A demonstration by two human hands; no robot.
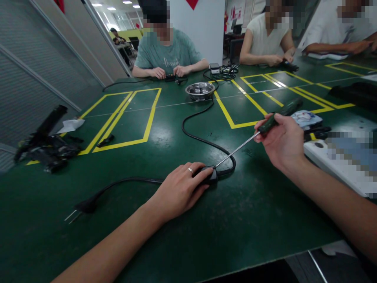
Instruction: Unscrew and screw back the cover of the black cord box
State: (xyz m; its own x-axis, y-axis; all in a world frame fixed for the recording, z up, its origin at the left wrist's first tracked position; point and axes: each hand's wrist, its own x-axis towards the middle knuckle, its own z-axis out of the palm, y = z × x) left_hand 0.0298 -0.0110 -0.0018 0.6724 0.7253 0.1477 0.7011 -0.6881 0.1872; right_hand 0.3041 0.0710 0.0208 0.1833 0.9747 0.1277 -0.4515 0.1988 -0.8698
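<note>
My left hand (pixel 185 186) presses a small black box (pixel 212 177) against the green table, its fingers wrapped over the top. What the box is exactly I cannot make out, as the hand covers much of it. A black cable (pixel 193 135) leaves its right end and curls back across the table. From its left side a cord runs to a two-pin plug (pixel 86 205). My right hand (pixel 284 143) grips a screwdriver (pixel 279 114) by its dark green handle. The long thin shaft slants down to the left, and its tip meets the right end of the box.
A metal bowl (pixel 200 91) with small dark parts stands farther back. Black parts (pixel 48 147) lie in a pile at the left. Coiled cables (pixel 226 72) rest near the far edge. At the right are a white device (pixel 332 161) and a packet (pixel 306 118). Several people sit opposite.
</note>
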